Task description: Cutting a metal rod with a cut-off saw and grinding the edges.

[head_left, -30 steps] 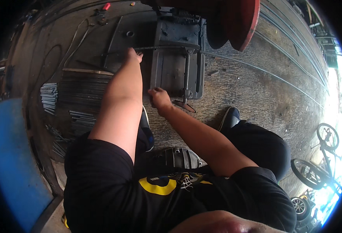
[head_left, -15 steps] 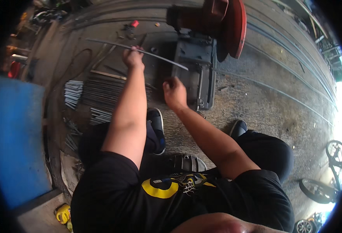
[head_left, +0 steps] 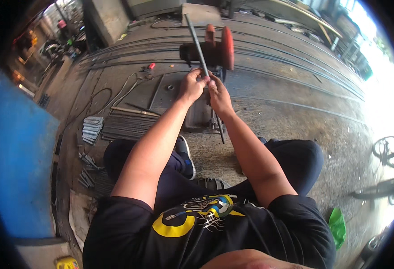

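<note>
Both hands are engaged on one metal rod [head_left: 195, 42], held raised above the floor [head_left: 282, 121]. The left hand [head_left: 194, 86] pinches the rod near its lower end between thumb and fingers; the right hand [head_left: 219, 95], directly beside it, also has its grip closed on that end, thumb laid along it. Finger placement on the underside is hidden. The rod is tilted, its far end ahead and slightly left. In view it crosses in front of a cut-off saw with a red disc guard [head_left: 228, 48]; contact between the two cannot be determined. Left of the saw, on the floor: a small ring [head_left: 170, 88], a wooden stick [head_left: 136, 111], a row of dark rods [head_left: 124, 128] and, further left, a pile of short cut rods [head_left: 91, 129]. A blue panel [head_left: 20, 161] stands at far left.
</note>
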Demonstrator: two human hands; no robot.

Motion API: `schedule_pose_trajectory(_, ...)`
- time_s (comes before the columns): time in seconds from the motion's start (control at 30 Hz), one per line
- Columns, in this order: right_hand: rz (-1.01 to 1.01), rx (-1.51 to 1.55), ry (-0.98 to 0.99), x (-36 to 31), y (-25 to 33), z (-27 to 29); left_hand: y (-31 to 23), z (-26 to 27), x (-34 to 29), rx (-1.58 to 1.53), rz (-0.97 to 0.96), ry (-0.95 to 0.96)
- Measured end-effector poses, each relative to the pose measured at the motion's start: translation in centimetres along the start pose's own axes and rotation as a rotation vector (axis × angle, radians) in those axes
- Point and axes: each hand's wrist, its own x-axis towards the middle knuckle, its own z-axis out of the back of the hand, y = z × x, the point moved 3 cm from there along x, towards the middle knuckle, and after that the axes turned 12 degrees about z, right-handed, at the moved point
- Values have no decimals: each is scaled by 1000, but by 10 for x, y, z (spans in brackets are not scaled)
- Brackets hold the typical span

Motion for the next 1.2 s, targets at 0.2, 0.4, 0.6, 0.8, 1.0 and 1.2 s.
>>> schedule_pose_trajectory(0.2,-195,300,-144,-7,-12,74,-26,-81,5,77,9,159)
schedule_pose_trajectory(0.4,-368,557,-300,-25,-77,146,-85,-68,85,230,-353,-102)
schedule_pose_trajectory(0.6,-668,717,-353,-47,-190,155,-102,-16,231,469,-221,-533)
schedule_pose_trajectory(0.8,-840,646,-133,-83,-240,138,-62,-30,273,143,623,260)
schedule_pose_trajectory(1.0,-1004,735,-127,-116,-267,143,-38,-35,180,-54,819,254)
schedule_pose_trajectory(1.2,-1064,766,-10,-140,-271,135,-8,-47,110,-85,627,119)
